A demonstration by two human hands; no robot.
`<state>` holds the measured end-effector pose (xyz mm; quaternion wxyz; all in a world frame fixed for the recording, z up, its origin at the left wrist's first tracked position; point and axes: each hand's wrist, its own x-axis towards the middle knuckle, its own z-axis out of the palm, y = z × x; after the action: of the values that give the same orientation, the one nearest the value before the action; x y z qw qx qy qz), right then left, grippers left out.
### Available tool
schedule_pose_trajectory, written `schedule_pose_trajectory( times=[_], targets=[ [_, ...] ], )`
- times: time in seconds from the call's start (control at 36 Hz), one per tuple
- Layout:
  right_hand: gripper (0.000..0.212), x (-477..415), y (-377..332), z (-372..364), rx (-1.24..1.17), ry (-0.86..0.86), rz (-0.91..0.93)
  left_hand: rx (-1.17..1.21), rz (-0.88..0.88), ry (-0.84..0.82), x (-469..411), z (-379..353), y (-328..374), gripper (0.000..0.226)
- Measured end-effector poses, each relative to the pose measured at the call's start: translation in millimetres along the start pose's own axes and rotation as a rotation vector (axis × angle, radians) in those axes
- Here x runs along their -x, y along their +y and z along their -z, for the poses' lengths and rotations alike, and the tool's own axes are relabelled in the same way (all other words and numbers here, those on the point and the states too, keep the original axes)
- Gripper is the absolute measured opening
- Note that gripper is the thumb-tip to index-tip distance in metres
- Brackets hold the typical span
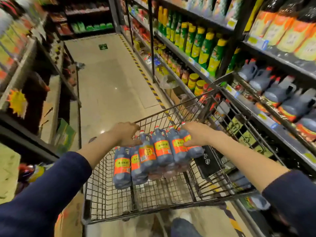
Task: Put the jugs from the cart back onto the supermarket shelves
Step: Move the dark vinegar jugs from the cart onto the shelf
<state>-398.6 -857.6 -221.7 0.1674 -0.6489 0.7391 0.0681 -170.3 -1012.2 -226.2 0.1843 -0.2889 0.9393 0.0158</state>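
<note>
Several dark jugs with red caps and orange-and-yellow labels [162, 149] are lifted together as a row above the wire cart [119, 199]. My left hand [127, 134] holds the left end of the row, and my right hand [196, 134] holds the right end. Two more jugs [122, 166] of the same kind sit lower on the left, partly inside the basket. Matching jugs [280, 93] lie on the shelf at the right, beside the cart.
Shelves line both sides of the aisle, with green bottles [203, 45] and orange-labelled jugs [290, 31] above on the right. A tiled floor [109, 82] with a yellow-black strip runs ahead. A cardboard box [71, 218] stands left of the cart.
</note>
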Motion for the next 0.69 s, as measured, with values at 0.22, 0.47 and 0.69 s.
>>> schedule_pose_trajectory(
  times=[0.22,0.47,0.69],
  targets=[
    [0.034,-40,6,-7,-0.043,-0.153,0.138,0.204,0.194,-0.083,-12,-38,6,0.068],
    [0.053,-77,13,-39,-0.118,-0.244,0.178,0.461,0.425,-0.184,-19,-94,20,0.076],
    [0.064,-117,25,-90,-0.319,-0.308,0.132,0.838,0.521,-0.206,-34,-126,34,0.052]
  ],
)
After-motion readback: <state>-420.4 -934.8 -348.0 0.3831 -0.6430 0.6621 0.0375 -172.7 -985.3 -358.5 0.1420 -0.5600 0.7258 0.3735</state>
